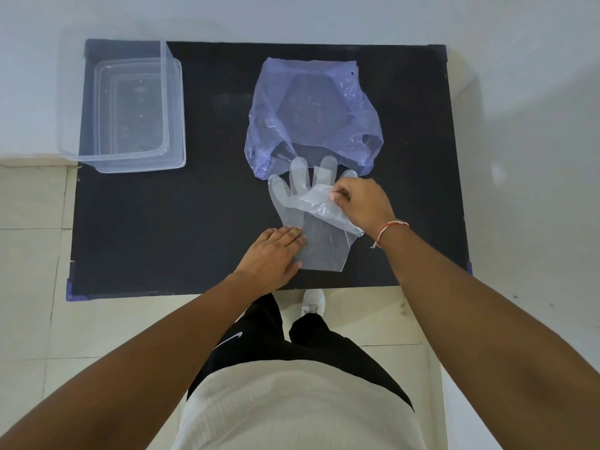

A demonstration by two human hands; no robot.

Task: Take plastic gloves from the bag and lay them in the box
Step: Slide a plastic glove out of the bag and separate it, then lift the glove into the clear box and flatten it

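A clear plastic glove (293, 203) lies flat on the black table (162, 222), fingers pointing toward the purple bag (311, 115) just behind it. My left hand (274, 251) presses flat on the glove's cuff edge. My right hand (360, 203) pinches a thin plastic layer (324, 206), another glove or the top sheet, and peels it off the flat one. The clear box (130, 108) stands at the table's far left, with nothing visible inside it.
The box's lid or a second clear tray (180, 112) sits nested under the box. The table's front edge (227, 289) runs just below my left hand. Pale tiled floor and a white wall surround the table.
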